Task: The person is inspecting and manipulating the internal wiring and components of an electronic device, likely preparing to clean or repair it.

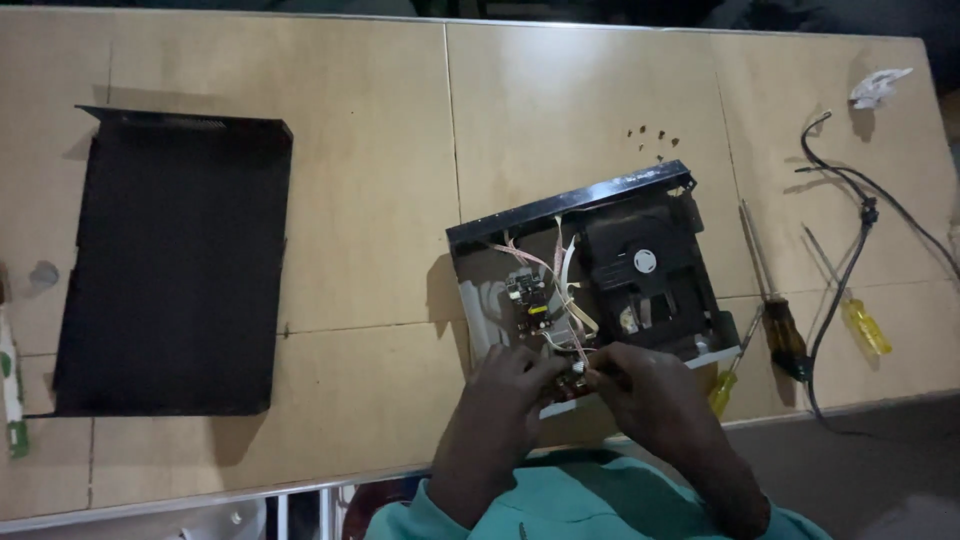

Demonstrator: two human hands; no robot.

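An opened black disc player (640, 215) lies on the wooden table (380, 140), its lid off. Inside I see a black disc tray mechanism (640, 265), a small brown circuit board (530, 300) and a tangle of thin wires (565, 270). My left hand (510, 375) and my right hand (640, 375) meet at the near edge of the player, fingertips pinched together on a small white connector (578, 368) and the wires there. My forearms come up from the bottom of the view in teal sleeves.
The removed black metal cover (170, 265) lies at the left. Several small screws (650, 138) sit behind the player. Three screwdrivers lie to the right: brown-handled (780, 325), yellow-handled (865, 325) and another yellow one (722, 390). A black cable (850, 250) and crumpled paper (878, 85) are far right.
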